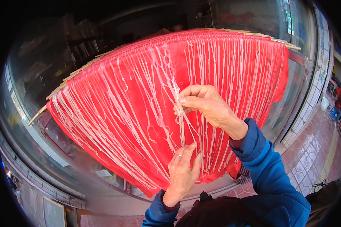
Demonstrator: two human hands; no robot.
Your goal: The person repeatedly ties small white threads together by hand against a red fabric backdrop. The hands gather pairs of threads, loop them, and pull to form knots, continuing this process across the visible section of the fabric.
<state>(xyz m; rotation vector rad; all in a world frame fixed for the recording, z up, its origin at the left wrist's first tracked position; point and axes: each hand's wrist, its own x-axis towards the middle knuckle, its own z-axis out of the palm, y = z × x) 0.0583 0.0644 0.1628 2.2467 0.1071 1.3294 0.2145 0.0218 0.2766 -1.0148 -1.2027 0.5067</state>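
Note:
A large red sheet (pixel 139 122) hangs in front of me, draped with many thin, pale, translucent strands (pixel 108 122). My right hand (pixel 207 106) pinches a gathered bunch of strands (pixel 179 106) between thumb and fingers, near the middle of the sheet. From this pinch, a few strands slant down to the fingertips of my left hand (pixel 184 170). That hand, wearing a ring, is below and left of the right one, its thumb and index finger apart. The index fingertip meets a strand, but whether the strand is gripped there is unclear.
Several bamboo poles (pixel 37 115) lie under the sheet's upper edge and stick out at both sides. Glass panels (pixel 284 110) stand behind and beside it. A tiled pavement (pixel 307 150) runs along the right, with a blue stool (pixel 336 114) and a pale bucket (pixel 324 103) farther off.

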